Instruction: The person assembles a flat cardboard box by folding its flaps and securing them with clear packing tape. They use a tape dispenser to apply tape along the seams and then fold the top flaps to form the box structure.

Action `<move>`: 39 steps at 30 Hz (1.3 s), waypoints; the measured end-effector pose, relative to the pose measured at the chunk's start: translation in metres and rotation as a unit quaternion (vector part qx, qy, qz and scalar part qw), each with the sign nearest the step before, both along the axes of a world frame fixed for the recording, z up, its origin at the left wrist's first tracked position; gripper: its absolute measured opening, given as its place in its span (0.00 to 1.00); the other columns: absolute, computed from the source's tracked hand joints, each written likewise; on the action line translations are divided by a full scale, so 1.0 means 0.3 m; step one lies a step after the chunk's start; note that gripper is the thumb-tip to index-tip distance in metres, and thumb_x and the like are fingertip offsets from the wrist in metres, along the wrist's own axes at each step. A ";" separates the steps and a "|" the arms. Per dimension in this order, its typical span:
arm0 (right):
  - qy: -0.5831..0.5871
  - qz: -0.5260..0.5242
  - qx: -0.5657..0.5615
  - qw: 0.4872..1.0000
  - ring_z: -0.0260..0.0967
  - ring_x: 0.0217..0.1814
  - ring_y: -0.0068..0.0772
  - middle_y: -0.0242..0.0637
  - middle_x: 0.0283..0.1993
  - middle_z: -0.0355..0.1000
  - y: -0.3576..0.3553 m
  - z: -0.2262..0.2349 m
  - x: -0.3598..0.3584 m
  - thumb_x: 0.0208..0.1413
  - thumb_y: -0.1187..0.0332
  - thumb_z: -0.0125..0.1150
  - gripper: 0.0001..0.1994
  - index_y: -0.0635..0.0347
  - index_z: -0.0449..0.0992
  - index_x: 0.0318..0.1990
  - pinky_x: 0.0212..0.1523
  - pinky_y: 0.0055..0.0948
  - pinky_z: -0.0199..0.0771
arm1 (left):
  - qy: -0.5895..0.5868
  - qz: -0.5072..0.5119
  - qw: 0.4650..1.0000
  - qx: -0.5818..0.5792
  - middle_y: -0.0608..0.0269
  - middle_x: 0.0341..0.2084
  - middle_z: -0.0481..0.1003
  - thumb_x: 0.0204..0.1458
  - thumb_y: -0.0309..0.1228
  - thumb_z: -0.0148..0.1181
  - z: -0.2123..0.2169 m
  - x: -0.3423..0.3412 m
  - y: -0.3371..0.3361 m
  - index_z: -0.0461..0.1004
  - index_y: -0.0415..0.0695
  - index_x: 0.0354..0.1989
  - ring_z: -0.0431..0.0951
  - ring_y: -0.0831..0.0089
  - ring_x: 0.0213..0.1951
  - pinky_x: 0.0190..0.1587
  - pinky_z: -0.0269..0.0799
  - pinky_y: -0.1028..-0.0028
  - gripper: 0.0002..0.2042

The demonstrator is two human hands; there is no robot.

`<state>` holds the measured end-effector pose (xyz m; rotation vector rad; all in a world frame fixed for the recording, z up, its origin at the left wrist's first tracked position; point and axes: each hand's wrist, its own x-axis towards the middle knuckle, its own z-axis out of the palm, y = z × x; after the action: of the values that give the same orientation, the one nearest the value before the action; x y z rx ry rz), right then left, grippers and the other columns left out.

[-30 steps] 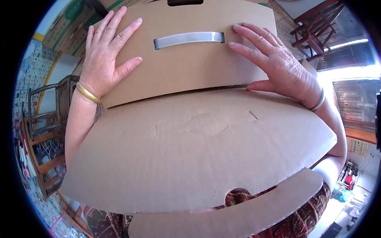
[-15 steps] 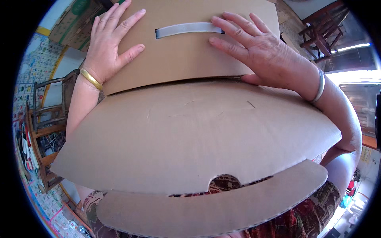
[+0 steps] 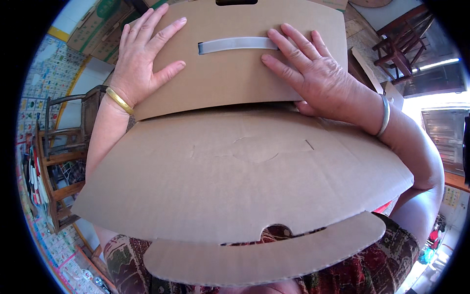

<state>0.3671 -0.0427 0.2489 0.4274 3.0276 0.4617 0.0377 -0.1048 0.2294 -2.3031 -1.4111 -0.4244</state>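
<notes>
A large brown cardboard box [image 3: 235, 78] stands before me, with a whitish strap handle [image 3: 240, 45] across its upper panel. My left hand [image 3: 149, 61] rests on that panel's left side, fingers spread, a gold bangle at the wrist. On the right, my right hand [image 3: 318, 71] lies on the panel, its fingertips by the handle's right end and its thumb at the panel's lower edge. A wide flap [image 3: 245, 186] leans toward me, with creases, a short slit and a half-round cutout. Its narrow end tab [image 3: 267, 259] bends over my patterned clothing.
Wooden chairs stand at the left [image 3: 63, 157] and far right [image 3: 399, 49]. Behind the box at the upper left are stacked cardboard boxes with green print [image 3: 103, 29]. A picture-covered wall [image 3: 39, 103] runs along the left. Open cardboard [image 3: 364, 73] lies beyond my right hand.
The box's upper panel and both hands sit slightly lower in view, and a dark slot at its far edge now shows. The flap's tab has shifted and narrowed. Both hands stay on the panel.
</notes>
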 end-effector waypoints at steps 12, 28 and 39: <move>0.063 0.029 -0.145 0.987 0.37 0.74 0.48 0.44 0.72 0.43 0.070 0.056 0.020 0.41 0.60 0.69 0.35 0.49 0.64 0.61 0.69 0.57 0.36 | 0.011 0.055 0.998 -0.016 0.55 0.67 0.50 0.49 0.59 0.49 0.008 -0.019 -0.012 0.59 0.57 0.65 0.48 0.51 0.67 0.65 0.38 0.44 0.34; 0.164 0.049 -0.139 0.975 0.45 0.72 0.45 0.40 0.69 0.50 0.085 0.039 0.099 0.42 0.59 0.69 0.30 0.45 0.70 0.57 0.69 0.54 0.41 | 0.020 0.078 0.997 -0.009 0.49 0.68 0.45 0.47 0.61 0.52 0.036 0.037 -0.039 0.58 0.57 0.65 0.44 0.47 0.68 0.62 0.39 0.38 0.38; 0.487 -0.078 -0.480 0.726 0.67 0.56 0.37 0.43 0.49 0.73 0.044 0.014 0.250 0.54 0.81 0.52 0.08 0.68 0.76 0.40 0.60 0.33 0.60 | -0.079 0.097 0.992 0.004 0.40 0.66 0.47 0.42 0.58 0.61 0.023 0.061 -0.056 0.61 0.54 0.64 0.47 0.39 0.65 0.63 0.49 0.49 0.40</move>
<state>0.4422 -0.0294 0.2530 1.0091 3.3219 -1.8262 0.0559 -0.1216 0.2362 -2.1391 -1.6875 -0.5617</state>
